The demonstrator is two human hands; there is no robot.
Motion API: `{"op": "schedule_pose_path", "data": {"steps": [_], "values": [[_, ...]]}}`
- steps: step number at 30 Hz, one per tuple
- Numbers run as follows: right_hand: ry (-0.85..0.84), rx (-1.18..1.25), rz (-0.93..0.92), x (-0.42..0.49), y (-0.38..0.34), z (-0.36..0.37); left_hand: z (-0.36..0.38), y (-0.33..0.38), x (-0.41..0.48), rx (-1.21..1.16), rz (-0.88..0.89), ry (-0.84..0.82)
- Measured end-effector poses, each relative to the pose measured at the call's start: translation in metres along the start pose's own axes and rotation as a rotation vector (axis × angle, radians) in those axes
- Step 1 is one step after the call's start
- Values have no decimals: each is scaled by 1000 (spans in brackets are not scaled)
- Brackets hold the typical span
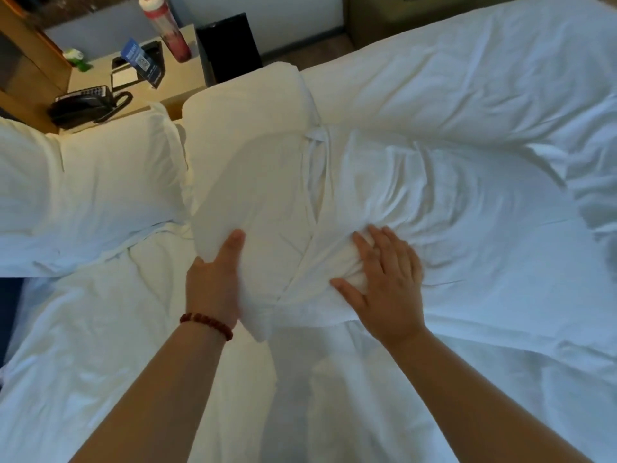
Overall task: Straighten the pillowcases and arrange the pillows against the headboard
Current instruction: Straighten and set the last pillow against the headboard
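Note:
A white pillow (247, 155) stands tilted in the middle of the bed, its loose pillowcase (417, 195) trailing flat and wrinkled to the right. My left hand (215, 282), with a red bead bracelet at the wrist, grips the pillow's near lower edge from the left. My right hand (384, 279) has bunched pillowcase fabric under its fingers just right of the pillow's open end. A second white pillow (90, 185) lies at the left, beside the first.
A wooden nightstand (173, 85) beyond the pillows holds a black telephone (86, 106), a blue card (143, 61) and a red and white bottle (167, 26). A black box (230, 45) stands on the floor. The white duvet (484, 78) covers the bed on the right.

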State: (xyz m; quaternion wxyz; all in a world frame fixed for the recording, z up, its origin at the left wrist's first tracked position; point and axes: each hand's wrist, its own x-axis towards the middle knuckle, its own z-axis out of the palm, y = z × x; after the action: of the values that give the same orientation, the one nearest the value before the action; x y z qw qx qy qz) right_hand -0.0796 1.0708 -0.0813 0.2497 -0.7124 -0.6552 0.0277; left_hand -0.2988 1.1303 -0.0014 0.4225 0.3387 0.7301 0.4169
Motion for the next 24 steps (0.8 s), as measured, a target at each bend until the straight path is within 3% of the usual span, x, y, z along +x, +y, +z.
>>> {"op": "schedule_pose_path", "data": {"steps": [5,14,24], "values": [[-67,31,-134,-10,-71,-7,-82,13,-9,-7,70,111],[-211,9,-436,-61,-187,-1,-241,-21,-32,-178,4,286],[-138,-117,-262,-86,-256,10,-406,-102,-25,-100,-144,467]]}}
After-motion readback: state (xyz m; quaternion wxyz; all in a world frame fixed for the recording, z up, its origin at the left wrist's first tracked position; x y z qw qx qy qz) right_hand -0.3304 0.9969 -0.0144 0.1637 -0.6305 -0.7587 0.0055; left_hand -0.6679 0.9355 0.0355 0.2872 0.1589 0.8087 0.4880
